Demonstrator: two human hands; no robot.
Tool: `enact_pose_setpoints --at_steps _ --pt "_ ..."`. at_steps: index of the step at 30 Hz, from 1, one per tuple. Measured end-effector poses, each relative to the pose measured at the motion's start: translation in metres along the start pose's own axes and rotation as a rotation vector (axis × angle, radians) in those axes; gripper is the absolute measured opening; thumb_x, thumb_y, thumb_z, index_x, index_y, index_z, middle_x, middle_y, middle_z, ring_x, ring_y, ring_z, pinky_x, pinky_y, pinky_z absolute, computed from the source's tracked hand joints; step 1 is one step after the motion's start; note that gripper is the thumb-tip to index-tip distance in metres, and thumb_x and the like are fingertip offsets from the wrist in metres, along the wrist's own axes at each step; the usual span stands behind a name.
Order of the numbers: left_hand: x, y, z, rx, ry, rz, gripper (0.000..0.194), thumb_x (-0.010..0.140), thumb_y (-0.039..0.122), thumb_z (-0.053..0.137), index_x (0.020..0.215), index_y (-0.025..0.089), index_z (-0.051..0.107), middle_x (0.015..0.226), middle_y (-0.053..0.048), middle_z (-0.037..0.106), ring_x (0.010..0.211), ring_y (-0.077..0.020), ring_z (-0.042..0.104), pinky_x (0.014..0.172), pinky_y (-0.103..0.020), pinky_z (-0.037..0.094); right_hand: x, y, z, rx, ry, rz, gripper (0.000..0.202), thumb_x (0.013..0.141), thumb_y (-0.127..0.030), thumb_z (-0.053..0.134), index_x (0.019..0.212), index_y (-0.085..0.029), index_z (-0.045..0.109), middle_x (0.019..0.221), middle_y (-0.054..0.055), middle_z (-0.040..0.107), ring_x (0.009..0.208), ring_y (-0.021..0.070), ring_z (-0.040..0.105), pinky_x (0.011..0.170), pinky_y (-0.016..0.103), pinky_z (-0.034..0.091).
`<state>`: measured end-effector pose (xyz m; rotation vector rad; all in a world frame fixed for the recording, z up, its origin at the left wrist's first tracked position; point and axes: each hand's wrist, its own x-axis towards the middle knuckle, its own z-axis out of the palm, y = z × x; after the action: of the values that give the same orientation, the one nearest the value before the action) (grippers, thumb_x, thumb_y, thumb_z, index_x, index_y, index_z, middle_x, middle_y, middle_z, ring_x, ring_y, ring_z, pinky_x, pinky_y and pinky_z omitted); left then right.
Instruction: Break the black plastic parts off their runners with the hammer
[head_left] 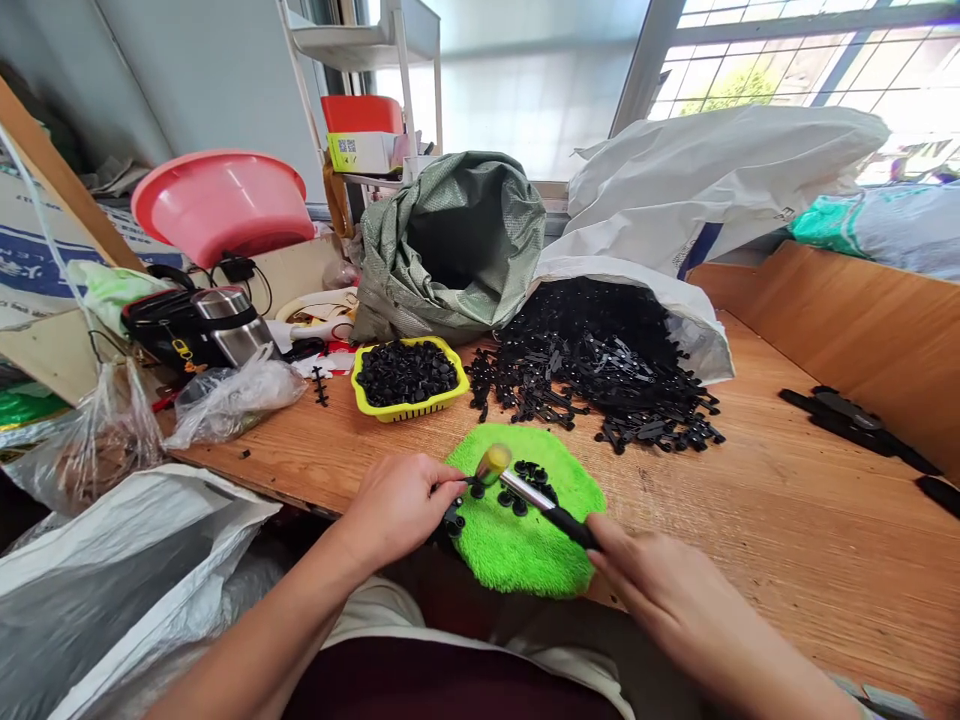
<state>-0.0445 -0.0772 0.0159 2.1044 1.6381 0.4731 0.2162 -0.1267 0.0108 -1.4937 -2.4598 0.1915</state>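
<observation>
My right hand (637,560) grips the black handle of a small hammer (527,492) with a silver shaft. Its yellowish head is blurred and sits over the left part of a bright green cloth (525,565). My left hand (401,505) pinches a small black plastic part (472,482) close beside the hammer head. Whether the head touches that part I cannot tell. Several round black pieces (514,500) lie on the cloth under and beyond the hammer shaft. More black parts (452,518) show below my left fingertips at the cloth's left edge.
Behind the cloth stands a yellow basket (411,410) full of black pieces. A large heap of black plastic parts (600,360) spills from a white sack (709,340). A green woven sack (382,270) gapes open at the back. Plastic bags (232,400) lie left; a wooden board (855,280) borders the right.
</observation>
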Motion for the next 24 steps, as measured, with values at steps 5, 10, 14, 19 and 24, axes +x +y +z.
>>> enact_pose_setpoints --at_steps 5,10,14,19,24 --pt "0.004 0.006 -0.005 0.127 -0.065 0.016 0.029 0.08 0.038 0.047 0.091 0.031 0.072 0.085 -0.007 0.073 0.079 -0.0243 0.064 0.064 -0.028 0.037 0.005 -0.002 0.0 -0.05 0.08 -0.066 0.036 0.093 -0.033 0.022 0.09 -0.021 0.056 0.055 0.004 0.061 0.05 0.0218 0.058 0.046 0.029 0.036" --pt "0.004 0.01 -0.008 0.228 -0.086 0.045 0.029 0.081 0.036 0.045 0.089 0.031 0.073 0.082 -0.008 0.072 0.079 -0.0254 0.064 0.063 -0.029 0.037 0.006 0.0 0.006 -0.126 -0.012 -0.038 0.03 0.091 -0.028 0.028 0.084 -0.021 0.057 0.054 0.004 0.059 0.048 0.0225 0.057 0.045 0.03 0.035" --pt "0.002 0.01 -0.008 0.307 -0.071 0.052 0.03 0.082 0.037 0.044 0.092 0.032 0.072 0.083 -0.009 0.072 0.079 -0.027 0.063 0.064 -0.031 0.037 0.003 -0.001 0.007 -0.01 0.081 -0.048 0.034 0.093 -0.029 0.022 0.094 -0.019 0.055 0.062 0.006 0.063 0.055 0.0219 0.06 0.049 0.029 0.039" --pt "0.0 0.01 -0.004 0.421 -0.05 0.064 0.031 0.083 0.039 0.042 0.094 0.032 0.071 0.08 -0.01 0.071 0.076 -0.0272 0.064 0.062 -0.032 0.037 0.001 -0.003 0.008 -0.058 0.008 -0.036 0.033 0.092 -0.031 0.024 0.085 -0.021 0.055 0.056 0.004 0.061 0.049 0.0217 0.058 0.046 0.029 0.036" --pt "0.0 0.017 -0.006 0.511 -0.054 0.088 0.033 0.084 0.039 0.041 0.089 0.028 0.072 0.078 -0.011 0.07 0.074 -0.0256 0.064 0.062 -0.031 0.038 0.003 -0.001 0.01 -0.055 0.057 -0.042 0.03 0.093 -0.026 0.024 0.09 -0.019 0.054 0.06 0.005 0.062 0.052 0.0219 0.059 0.047 0.029 0.037"
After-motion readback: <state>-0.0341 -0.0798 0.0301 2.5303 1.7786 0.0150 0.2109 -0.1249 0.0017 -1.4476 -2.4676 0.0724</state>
